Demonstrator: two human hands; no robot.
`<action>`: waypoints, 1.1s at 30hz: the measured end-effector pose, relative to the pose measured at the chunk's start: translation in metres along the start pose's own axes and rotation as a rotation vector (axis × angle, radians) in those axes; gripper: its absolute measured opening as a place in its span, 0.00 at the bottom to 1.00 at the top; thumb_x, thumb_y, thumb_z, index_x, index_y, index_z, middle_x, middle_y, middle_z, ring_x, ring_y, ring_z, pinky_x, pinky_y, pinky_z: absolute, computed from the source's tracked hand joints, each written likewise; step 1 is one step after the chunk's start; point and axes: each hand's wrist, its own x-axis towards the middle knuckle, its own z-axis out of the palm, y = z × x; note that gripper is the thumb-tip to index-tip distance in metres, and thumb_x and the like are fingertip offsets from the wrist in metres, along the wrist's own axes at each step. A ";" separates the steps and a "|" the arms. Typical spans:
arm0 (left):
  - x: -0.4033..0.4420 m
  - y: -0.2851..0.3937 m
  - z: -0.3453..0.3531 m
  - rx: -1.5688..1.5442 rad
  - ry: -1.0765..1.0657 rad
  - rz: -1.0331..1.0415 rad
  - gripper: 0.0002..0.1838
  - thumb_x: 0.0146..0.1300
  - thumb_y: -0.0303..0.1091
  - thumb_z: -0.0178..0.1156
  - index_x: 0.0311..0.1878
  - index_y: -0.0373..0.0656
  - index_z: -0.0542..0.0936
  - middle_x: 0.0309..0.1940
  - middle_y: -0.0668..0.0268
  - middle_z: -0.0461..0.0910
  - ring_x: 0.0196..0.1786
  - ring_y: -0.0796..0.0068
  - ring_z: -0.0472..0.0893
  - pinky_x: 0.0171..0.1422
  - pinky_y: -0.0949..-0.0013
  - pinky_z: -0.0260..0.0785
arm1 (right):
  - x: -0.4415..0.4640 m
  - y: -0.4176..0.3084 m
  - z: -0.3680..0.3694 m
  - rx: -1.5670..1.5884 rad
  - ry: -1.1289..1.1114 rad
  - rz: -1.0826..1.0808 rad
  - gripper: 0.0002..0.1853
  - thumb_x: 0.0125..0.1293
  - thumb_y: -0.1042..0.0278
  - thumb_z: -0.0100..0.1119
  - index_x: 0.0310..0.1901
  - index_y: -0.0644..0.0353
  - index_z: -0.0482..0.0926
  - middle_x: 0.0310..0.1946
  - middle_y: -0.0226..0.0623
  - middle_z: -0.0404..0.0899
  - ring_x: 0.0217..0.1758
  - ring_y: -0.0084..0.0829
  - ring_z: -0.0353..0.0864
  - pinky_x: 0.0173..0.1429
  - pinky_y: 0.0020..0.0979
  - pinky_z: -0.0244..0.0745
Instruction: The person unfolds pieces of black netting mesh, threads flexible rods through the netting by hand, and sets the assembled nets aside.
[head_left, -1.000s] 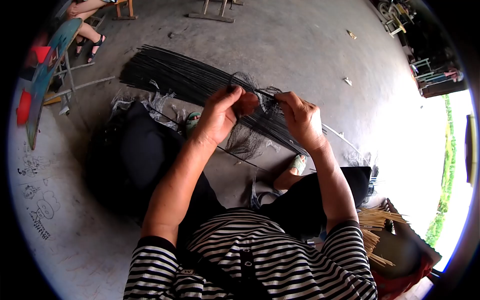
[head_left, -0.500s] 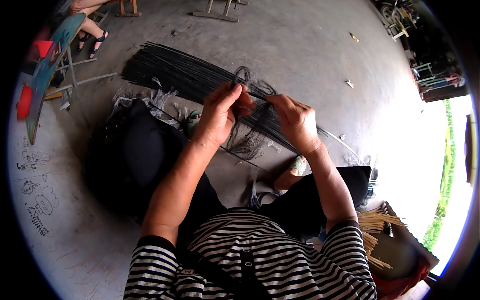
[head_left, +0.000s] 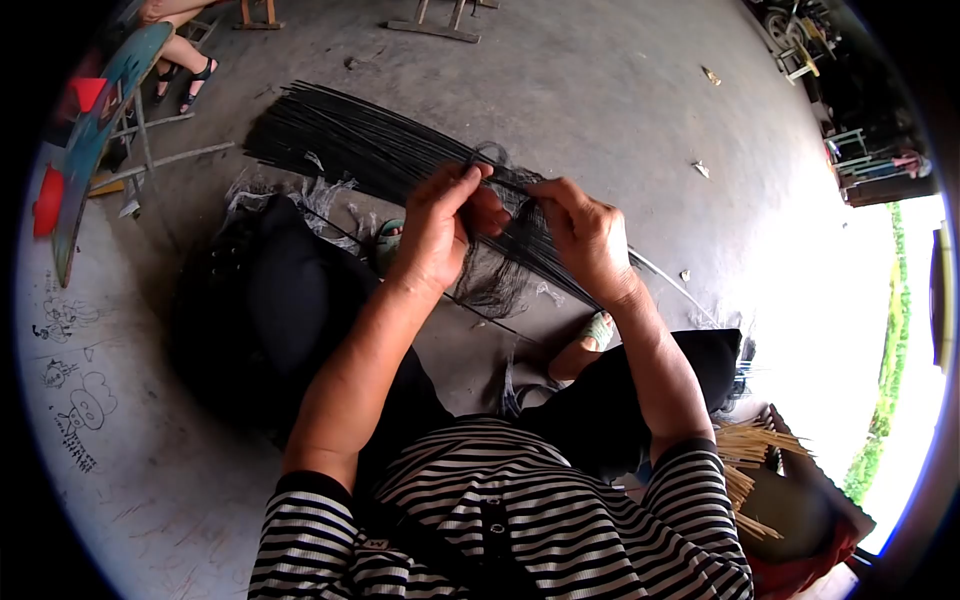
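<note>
My left hand [head_left: 440,222] is closed, thumb against forefinger, on a tangle of fine black strands [head_left: 492,285] that looks like thread or netting. A short taut length of it runs across to my right hand [head_left: 588,228], which pinches it between thumb and fingertips. A small loop stands up above the left fingertips, and loose strands hang below both hands. Beneath and beyond lies a wide bundle of long, thin black rods [head_left: 340,135] on the floor. Whether they are plastic or dyed wood, I cannot tell.
Wispy scraps [head_left: 335,192] lie by my left knee. A basket of pale sticks [head_left: 750,450] stands at my right. A tilted board [head_left: 110,130] on a wooden stand is at the left, with another person's legs [head_left: 180,60] behind it. A bright doorway opens at the right.
My right hand has shifted slightly left, closer to my left hand. The loop above the left fingertips is lower, and the strands near the right fingers have changed shape.
</note>
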 end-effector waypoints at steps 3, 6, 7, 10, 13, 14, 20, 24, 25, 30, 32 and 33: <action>-0.002 -0.003 0.006 -0.048 -0.020 -0.075 0.07 0.64 0.34 0.57 0.39 0.41 0.79 0.26 0.64 0.80 0.29 0.72 0.81 0.35 0.70 0.74 | 0.004 -0.012 -0.001 0.257 0.073 0.179 0.15 0.61 0.81 0.51 0.48 0.54 0.78 0.34 0.38 0.82 0.30 0.37 0.81 0.36 0.28 0.76; -0.005 0.008 0.012 -0.037 0.012 -0.076 0.07 0.62 0.35 0.60 0.38 0.42 0.79 0.32 0.67 0.80 0.35 0.73 0.80 0.42 0.71 0.71 | 0.002 -0.002 -0.002 0.346 0.055 0.199 0.16 0.61 0.82 0.51 0.48 0.54 0.78 0.34 0.38 0.82 0.30 0.38 0.82 0.34 0.29 0.76; 0.001 0.008 0.004 -0.016 0.072 0.043 0.07 0.62 0.35 0.60 0.37 0.42 0.78 0.30 0.68 0.79 0.34 0.73 0.79 0.41 0.70 0.70 | 0.002 0.000 -0.004 0.227 0.031 0.108 0.16 0.61 0.81 0.52 0.48 0.54 0.78 0.34 0.38 0.82 0.30 0.38 0.82 0.34 0.29 0.76; 0.000 0.008 0.001 -0.002 0.027 0.079 0.07 0.63 0.35 0.58 0.37 0.42 0.78 0.27 0.68 0.78 0.30 0.74 0.78 0.37 0.70 0.70 | -0.001 0.002 -0.004 -0.041 -0.010 -0.050 0.14 0.60 0.80 0.53 0.47 0.54 0.78 0.33 0.38 0.82 0.29 0.38 0.81 0.33 0.30 0.76; -0.001 0.003 0.003 -0.064 -0.029 0.026 0.06 0.65 0.33 0.56 0.37 0.41 0.77 0.26 0.65 0.79 0.29 0.73 0.79 0.34 0.70 0.73 | 0.000 -0.003 0.001 -0.024 0.006 0.039 0.12 0.60 0.78 0.55 0.46 0.54 0.77 0.32 0.39 0.81 0.30 0.39 0.82 0.33 0.32 0.76; 0.000 -0.001 0.003 -0.099 -0.053 -0.013 0.06 0.66 0.33 0.55 0.37 0.41 0.77 0.26 0.65 0.79 0.28 0.73 0.79 0.34 0.69 0.74 | 0.002 -0.008 0.000 0.060 0.030 0.088 0.12 0.60 0.77 0.55 0.45 0.54 0.77 0.32 0.39 0.81 0.30 0.40 0.82 0.33 0.33 0.76; -0.002 0.002 0.009 -0.081 -0.010 0.020 0.07 0.64 0.37 0.58 0.37 0.44 0.77 0.26 0.66 0.79 0.30 0.72 0.79 0.38 0.69 0.72 | 0.002 -0.006 0.000 0.093 0.038 0.129 0.12 0.60 0.77 0.55 0.45 0.54 0.77 0.32 0.41 0.81 0.31 0.42 0.82 0.33 0.35 0.77; -0.004 0.007 0.009 -0.019 0.038 0.065 0.08 0.64 0.38 0.59 0.38 0.44 0.77 0.28 0.66 0.79 0.32 0.72 0.79 0.38 0.70 0.72 | -0.001 -0.003 -0.002 -0.037 0.009 0.026 0.12 0.62 0.80 0.53 0.47 0.58 0.77 0.34 0.42 0.82 0.32 0.35 0.84 0.34 0.28 0.75; -0.003 0.006 0.008 -0.023 0.032 0.068 0.08 0.64 0.38 0.59 0.38 0.44 0.77 0.29 0.66 0.79 0.33 0.72 0.80 0.38 0.70 0.72 | -0.001 -0.003 -0.002 -0.026 0.008 0.020 0.12 0.62 0.80 0.53 0.47 0.58 0.77 0.33 0.41 0.82 0.31 0.33 0.84 0.34 0.28 0.75; 0.002 -0.007 0.001 -0.050 -0.001 0.019 0.07 0.64 0.38 0.60 0.37 0.44 0.77 0.31 0.66 0.80 0.35 0.74 0.80 0.40 0.71 0.72 | 0.001 -0.006 0.000 0.170 0.026 0.056 0.15 0.61 0.79 0.53 0.48 0.53 0.77 0.31 0.40 0.81 0.31 0.39 0.82 0.33 0.32 0.76; -0.002 -0.012 0.008 -0.031 -0.023 -0.016 0.08 0.63 0.37 0.60 0.37 0.44 0.78 0.31 0.67 0.80 0.35 0.75 0.80 0.41 0.71 0.72 | 0.003 -0.013 -0.001 0.238 0.044 0.119 0.16 0.61 0.79 0.53 0.49 0.52 0.77 0.31 0.39 0.81 0.30 0.38 0.82 0.33 0.31 0.76; -0.003 -0.009 0.010 -0.031 -0.016 0.002 0.07 0.63 0.36 0.60 0.37 0.43 0.78 0.31 0.67 0.80 0.35 0.75 0.80 0.40 0.71 0.72 | 0.004 -0.016 -0.002 0.271 0.054 0.152 0.16 0.61 0.79 0.53 0.50 0.52 0.78 0.31 0.39 0.81 0.30 0.37 0.82 0.33 0.30 0.76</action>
